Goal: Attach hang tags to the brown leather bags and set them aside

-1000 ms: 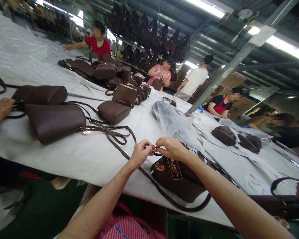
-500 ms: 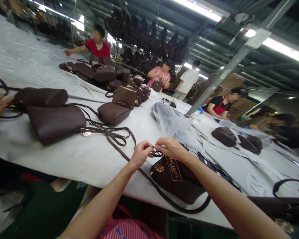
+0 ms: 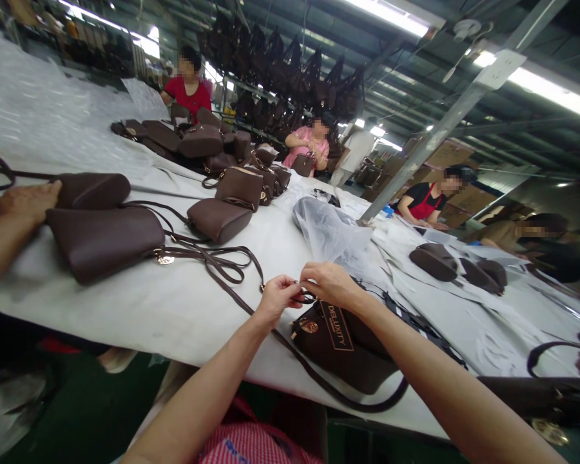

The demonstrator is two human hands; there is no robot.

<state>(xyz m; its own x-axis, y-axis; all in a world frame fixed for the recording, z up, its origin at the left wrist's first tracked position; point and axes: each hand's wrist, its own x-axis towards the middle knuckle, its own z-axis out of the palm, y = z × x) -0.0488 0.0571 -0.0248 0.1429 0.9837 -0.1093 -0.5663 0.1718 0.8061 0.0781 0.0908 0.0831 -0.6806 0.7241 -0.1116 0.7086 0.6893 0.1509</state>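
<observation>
My left hand [image 3: 277, 300] and my right hand [image 3: 329, 283] meet above a dark brown handbag [image 3: 362, 354]. Thumb and fingers of both are pinched on a thin black cord [image 3: 308, 297], which loops between them; its ends are hidden by my fingertips. Below my right hand, a dark hang tag [image 3: 337, 325] lettered DELUXITY lies against the bag's front. Beside the tag sits a round gold charm [image 3: 309, 326]. The bag's long brown strap [image 3: 348, 401] curves around its near side on the table.
To the left lie more brown handbags [image 3: 109, 241] with tangled straps, and a co-worker's hand [image 3: 26, 203] touches one. Clear plastic [image 3: 331, 232] lies beyond my hands. A bag pile [image 3: 200, 140] stands farther back. A metal post [image 3: 415, 154] rises from the white table [image 3: 193, 316].
My hands stay pinched together with hardly any movement. At the left, the co-worker's hand has reached farther in onto a bag. The person in red at the back now has plastic near the arm.
</observation>
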